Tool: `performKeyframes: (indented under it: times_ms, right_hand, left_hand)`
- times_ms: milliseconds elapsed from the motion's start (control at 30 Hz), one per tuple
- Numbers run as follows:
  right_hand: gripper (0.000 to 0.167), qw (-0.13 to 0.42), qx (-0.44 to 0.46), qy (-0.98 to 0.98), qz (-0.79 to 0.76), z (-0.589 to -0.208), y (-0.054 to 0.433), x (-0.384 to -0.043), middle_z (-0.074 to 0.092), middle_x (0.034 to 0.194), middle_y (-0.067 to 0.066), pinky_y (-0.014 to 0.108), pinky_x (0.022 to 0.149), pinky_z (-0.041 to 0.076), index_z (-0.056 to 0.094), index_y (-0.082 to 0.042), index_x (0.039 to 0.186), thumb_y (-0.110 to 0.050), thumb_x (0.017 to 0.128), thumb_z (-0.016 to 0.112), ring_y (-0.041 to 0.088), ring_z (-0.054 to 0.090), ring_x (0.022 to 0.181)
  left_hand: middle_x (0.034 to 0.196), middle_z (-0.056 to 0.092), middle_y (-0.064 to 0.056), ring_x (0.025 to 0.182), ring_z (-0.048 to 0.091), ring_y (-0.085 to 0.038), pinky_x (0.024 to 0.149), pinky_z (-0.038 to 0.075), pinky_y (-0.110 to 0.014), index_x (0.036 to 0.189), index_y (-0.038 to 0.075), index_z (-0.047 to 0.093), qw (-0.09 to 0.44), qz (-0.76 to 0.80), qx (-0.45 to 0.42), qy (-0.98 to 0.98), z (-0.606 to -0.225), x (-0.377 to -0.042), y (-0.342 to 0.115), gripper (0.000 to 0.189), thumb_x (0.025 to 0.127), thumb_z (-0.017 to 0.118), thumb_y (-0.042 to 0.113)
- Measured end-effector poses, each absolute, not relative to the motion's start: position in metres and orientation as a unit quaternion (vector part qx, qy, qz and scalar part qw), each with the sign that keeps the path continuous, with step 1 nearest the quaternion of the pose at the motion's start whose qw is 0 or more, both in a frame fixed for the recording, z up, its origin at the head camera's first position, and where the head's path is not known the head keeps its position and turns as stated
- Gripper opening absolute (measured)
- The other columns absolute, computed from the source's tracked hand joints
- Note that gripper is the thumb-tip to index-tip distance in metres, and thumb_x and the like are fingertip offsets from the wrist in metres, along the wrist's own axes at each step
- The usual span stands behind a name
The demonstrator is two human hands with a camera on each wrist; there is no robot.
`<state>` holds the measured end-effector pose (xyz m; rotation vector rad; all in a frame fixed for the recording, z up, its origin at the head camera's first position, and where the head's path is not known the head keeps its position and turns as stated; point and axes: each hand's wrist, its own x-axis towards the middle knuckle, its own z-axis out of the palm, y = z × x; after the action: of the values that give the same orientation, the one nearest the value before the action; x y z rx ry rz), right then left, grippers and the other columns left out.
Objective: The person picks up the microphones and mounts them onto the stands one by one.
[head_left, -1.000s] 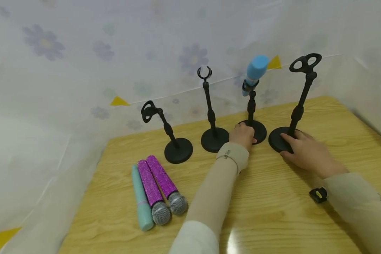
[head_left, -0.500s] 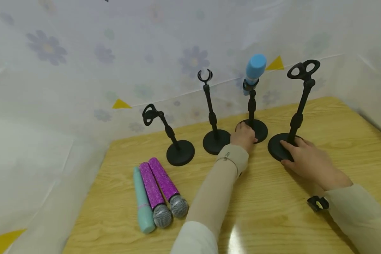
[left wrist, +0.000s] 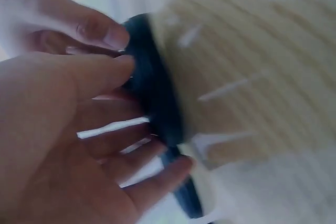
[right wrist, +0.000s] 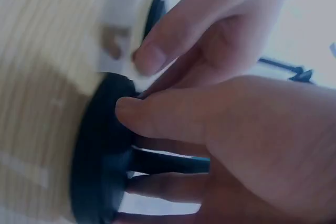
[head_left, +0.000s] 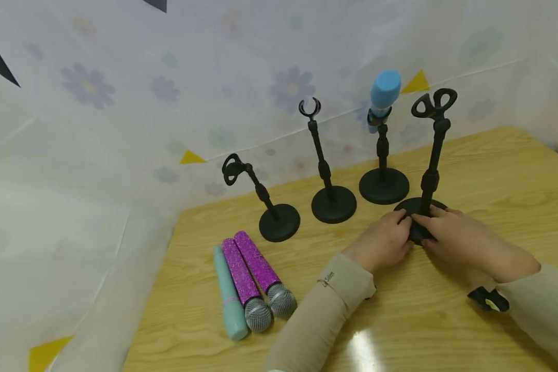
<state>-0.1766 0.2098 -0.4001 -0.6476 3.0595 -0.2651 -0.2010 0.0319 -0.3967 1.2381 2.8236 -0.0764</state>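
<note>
In the head view, my left hand [head_left: 383,240] and right hand [head_left: 469,243] hold the round black base of the rightmost microphone stand [head_left: 430,181] from both sides at its near edge. Its double-ring clip is vacant. Close up in the left wrist view, the left thumb and fingers [left wrist: 105,72] lie against the dark base [left wrist: 155,82]. The right thumb presses the base [right wrist: 102,150] in the right wrist view, with the other fingers spread along it. Just left of this stand, another microphone stand [head_left: 383,185] carries a blue microphone [head_left: 385,93].
Two further black microphone stands, a tall one [head_left: 333,204] and a bent one [head_left: 279,222], stand to the left. Nearer lie two purple glitter microphones [head_left: 239,271] [head_left: 258,261] and a mint-green microphone [head_left: 230,297] on the wooden table [head_left: 204,356]. A patterned sheet [head_left: 242,62] hangs behind.
My left hand has left the base of the stand with the blue microphone and joined the right at the rightmost stand. That stand has shifted slightly nearer and left; the head view has also shifted.
</note>
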Motion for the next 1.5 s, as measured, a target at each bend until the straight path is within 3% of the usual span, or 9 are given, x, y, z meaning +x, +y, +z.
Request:
performKeyframes:
  times_ms: [167, 267, 367, 533, 633, 800, 967, 1200, 1500]
  right_hand:
    - [0.028, 0.011, -0.252, 0.955, -0.155, -0.397, 0.207, -0.177, 0.068, 0.116, 0.029, 0.052, 0.075, 0.058, 0.072, 0.000, 0.112, -0.008, 0.086, 0.077, 0.038, 0.071, 0.090]
    - [0.020, 0.018, -0.251, 0.949, -0.190, -0.396, 0.212, -0.181, 0.070, 0.116, 0.024, 0.053, 0.081, 0.057, 0.072, -0.002, 0.106, -0.009, 0.087, 0.076, 0.040, 0.070, 0.100]
    - [0.029, 0.014, -0.239, 0.948, -0.212, -0.400, 0.215, -0.186, 0.070, 0.115, 0.023, 0.055, 0.085, 0.056, 0.069, 0.003, 0.112, -0.011, 0.088, 0.076, 0.042, 0.067, 0.105]
    - [0.047, 0.014, -0.248, 0.944, -0.216, -0.413, 0.208, -0.188, 0.059, 0.129, 0.037, 0.063, 0.095, 0.050, 0.060, 0.016, 0.124, -0.011, 0.089, 0.075, 0.054, 0.058, 0.118]
    - [0.050, 0.009, -0.258, 0.943, -0.210, -0.418, 0.200, -0.185, 0.054, 0.136, 0.038, 0.064, 0.098, 0.049, 0.059, 0.016, 0.127, -0.014, 0.090, 0.075, 0.056, 0.054, 0.122]
    - [0.051, -0.025, -0.281, 0.938, -0.202, -0.421, 0.182, -0.178, 0.058, 0.132, 0.035, 0.063, 0.096, 0.050, 0.063, 0.012, 0.125, -0.018, 0.087, 0.079, 0.053, 0.057, 0.119]
    - [0.051, -0.033, -0.287, 0.935, -0.207, -0.417, 0.163, -0.168, 0.061, 0.129, 0.031, 0.060, 0.096, 0.052, 0.065, 0.010, 0.123, -0.021, 0.086, 0.080, 0.049, 0.060, 0.117]
    - [0.056, -0.038, -0.288, 0.938, -0.189, -0.411, 0.144, -0.157, 0.062, 0.125, 0.028, 0.056, 0.093, 0.054, 0.066, 0.008, 0.123, -0.027, 0.084, 0.083, 0.044, 0.062, 0.113]
    - [0.058, -0.039, -0.294, 0.941, -0.162, -0.408, 0.141, -0.152, 0.064, 0.120, 0.024, 0.052, 0.088, 0.056, 0.067, 0.007, 0.122, -0.030, 0.081, 0.085, 0.038, 0.065, 0.106]
  left_hand:
    - [0.144, 0.058, -0.001, 0.132, 0.057, -0.011, 0.106, 0.049, -0.019, 0.136, 0.015, 0.061, -0.003, -0.041, 0.381, 0.923, -0.396, -0.188, 0.016, 0.039, 0.104, 0.054, 0.036]
    - [0.144, 0.058, -0.001, 0.131, 0.058, -0.012, 0.102, 0.052, -0.019, 0.136, 0.016, 0.062, -0.008, -0.035, 0.372, 0.928, -0.398, -0.182, 0.008, 0.036, 0.105, 0.053, 0.032]
    - [0.145, 0.058, 0.000, 0.130, 0.059, -0.012, 0.101, 0.052, -0.018, 0.136, 0.017, 0.063, -0.020, -0.023, 0.360, 0.933, -0.402, -0.179, 0.001, 0.033, 0.106, 0.052, 0.025]
    - [0.145, 0.059, -0.001, 0.129, 0.061, -0.012, 0.096, 0.055, -0.019, 0.137, 0.018, 0.063, -0.037, -0.030, 0.357, 0.933, -0.407, -0.173, -0.009, 0.033, 0.106, 0.053, 0.021]
    - [0.146, 0.059, -0.003, 0.131, 0.060, -0.013, 0.095, 0.056, -0.021, 0.140, 0.016, 0.061, -0.033, -0.039, 0.360, 0.932, -0.407, -0.168, -0.017, 0.035, 0.106, 0.052, 0.022]
    - [0.144, 0.060, -0.003, 0.129, 0.061, -0.013, 0.099, 0.054, -0.021, 0.137, 0.014, 0.063, -0.026, -0.043, 0.344, 0.938, -0.404, -0.160, -0.033, 0.035, 0.104, 0.056, 0.021]
    - [0.130, 0.069, -0.004, 0.117, 0.067, -0.013, 0.093, 0.057, -0.021, 0.125, 0.011, 0.071, -0.052, -0.048, 0.341, 0.937, -0.402, -0.150, -0.046, 0.026, 0.102, 0.059, 0.018]
    - [0.101, 0.073, 0.000, 0.087, 0.070, -0.010, 0.076, 0.059, -0.020, 0.100, 0.014, 0.075, -0.069, -0.072, 0.339, 0.935, -0.394, -0.138, -0.056, 0.012, 0.100, 0.064, 0.015]
    - [0.093, 0.071, 0.001, 0.079, 0.067, -0.008, 0.073, 0.059, -0.019, 0.098, 0.014, 0.075, -0.087, -0.080, 0.356, 0.927, -0.392, -0.130, -0.060, 0.010, 0.099, 0.066, 0.016]
